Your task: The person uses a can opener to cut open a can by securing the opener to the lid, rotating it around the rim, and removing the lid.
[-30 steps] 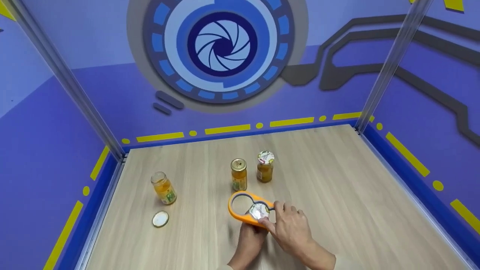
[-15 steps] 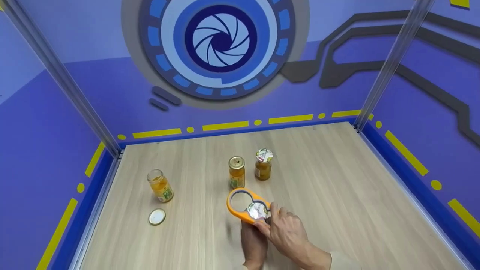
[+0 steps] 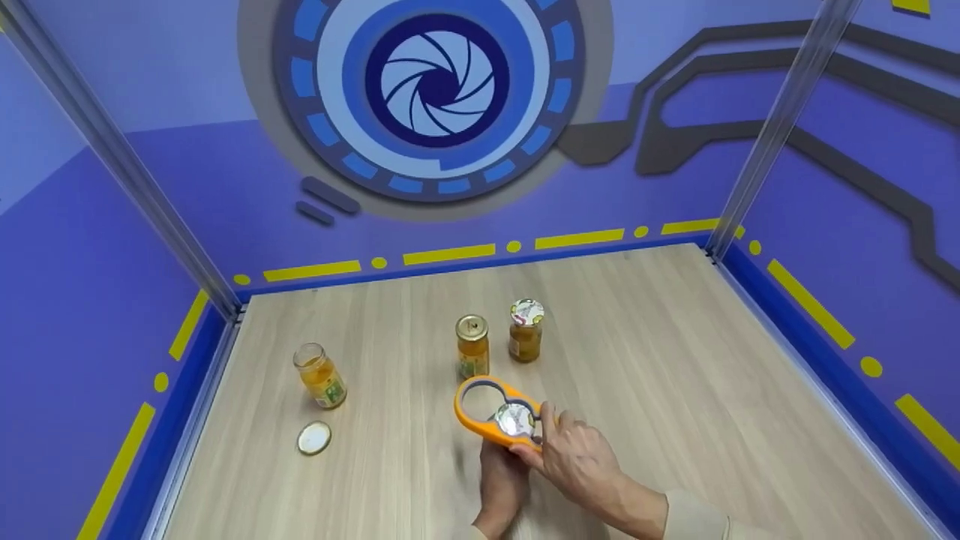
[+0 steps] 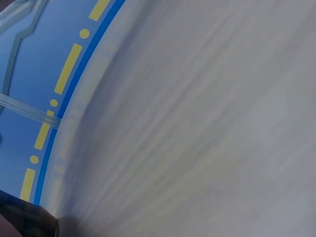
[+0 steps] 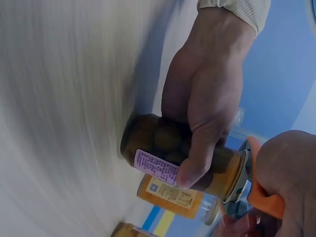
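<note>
My left hand [image 3: 504,480] grips a glass jar [image 5: 165,138] of dark round pieces by its body, thumb beside a pink label. An orange jar opener [image 3: 480,429] with two round openings sits around the jar's patterned lid [image 3: 515,420], the lid in its smaller opening. My right hand [image 3: 581,457] holds the opener at its handle end, thumb along the near edge. In the head view the opener and hands hide the held jar's body. The left wrist view catches only a dark edge of the jar [image 4: 34,217] in its lower corner.
Behind the opener stand a gold-lidded jar [image 3: 472,345] and a jar with a patterned lid [image 3: 526,330]. To the left, an uncapped jar [image 3: 320,376] of orange contents stands near a loose lid [image 3: 314,437]. Blue walls [image 3: 360,232] border the wooden table [image 3: 675,375].
My left wrist has swung upright and back to a slant below the opener. The opener and right hand stay at the lid. The head view has shifted slightly.
</note>
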